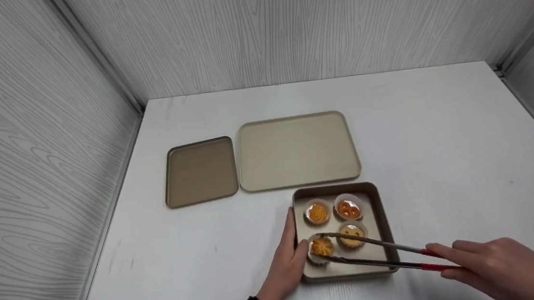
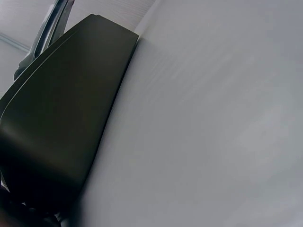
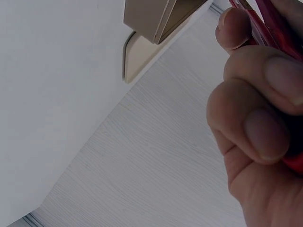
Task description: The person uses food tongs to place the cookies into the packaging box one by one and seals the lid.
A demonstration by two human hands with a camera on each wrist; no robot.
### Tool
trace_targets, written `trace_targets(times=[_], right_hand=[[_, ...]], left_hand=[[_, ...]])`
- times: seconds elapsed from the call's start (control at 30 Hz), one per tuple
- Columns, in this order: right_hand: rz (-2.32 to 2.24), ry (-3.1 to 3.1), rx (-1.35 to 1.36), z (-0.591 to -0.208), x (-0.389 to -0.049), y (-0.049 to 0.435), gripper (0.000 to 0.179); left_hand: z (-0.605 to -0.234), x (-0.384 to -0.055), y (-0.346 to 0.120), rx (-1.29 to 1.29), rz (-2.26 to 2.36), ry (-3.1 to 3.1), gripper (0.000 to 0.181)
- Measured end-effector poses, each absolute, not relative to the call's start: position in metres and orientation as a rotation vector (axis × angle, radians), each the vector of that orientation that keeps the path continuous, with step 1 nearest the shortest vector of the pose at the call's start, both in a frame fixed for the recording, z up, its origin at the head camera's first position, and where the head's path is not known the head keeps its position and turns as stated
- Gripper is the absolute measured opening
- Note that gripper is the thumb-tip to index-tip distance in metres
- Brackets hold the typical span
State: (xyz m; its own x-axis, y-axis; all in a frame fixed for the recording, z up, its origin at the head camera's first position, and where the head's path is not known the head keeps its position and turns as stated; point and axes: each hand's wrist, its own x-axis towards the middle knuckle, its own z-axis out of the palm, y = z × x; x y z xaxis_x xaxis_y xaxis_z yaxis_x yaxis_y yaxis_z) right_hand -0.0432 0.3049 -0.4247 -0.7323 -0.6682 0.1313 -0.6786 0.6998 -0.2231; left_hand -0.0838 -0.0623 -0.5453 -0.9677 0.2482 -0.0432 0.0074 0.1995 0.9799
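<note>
A deep square baking pan (image 1: 386,229) stands at the front of the table. Inside it are several cookies in white paper cups: a swirled cookie (image 1: 318,213), a pretzel-shaped cookie (image 1: 349,209), a pale one with a face-like pattern (image 1: 352,234) and a ridged star-like cookie (image 1: 322,246). My left hand (image 1: 284,259) holds the pan's left wall, thumb at the rim and fingers along the outside. Red-handled tongs (image 1: 376,262) are gripped in my right hand (image 1: 487,261), fingers curled round the handles (image 3: 265,33). Their tips lie on either side of the star-like cookie.
Behind the pan lies a flat beige rectangular tray (image 1: 298,152). A smaller brown square tray (image 1: 201,172) is just left of it. Grey wood-grain panels (image 1: 256,30) border the white table (image 1: 170,255) at the back and sides.
</note>
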Motion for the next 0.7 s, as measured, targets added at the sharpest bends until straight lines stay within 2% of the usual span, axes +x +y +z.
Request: trace_targets(times=[0.7], right_hand=[[0.399, -2.812, 1.087, -0.4254, -0.0415, 0.3132, 0.048]], left_hand=[[-0.5447, -0.0820, -0.0629, 0.243, 1.901, 2.249, 0.075]])
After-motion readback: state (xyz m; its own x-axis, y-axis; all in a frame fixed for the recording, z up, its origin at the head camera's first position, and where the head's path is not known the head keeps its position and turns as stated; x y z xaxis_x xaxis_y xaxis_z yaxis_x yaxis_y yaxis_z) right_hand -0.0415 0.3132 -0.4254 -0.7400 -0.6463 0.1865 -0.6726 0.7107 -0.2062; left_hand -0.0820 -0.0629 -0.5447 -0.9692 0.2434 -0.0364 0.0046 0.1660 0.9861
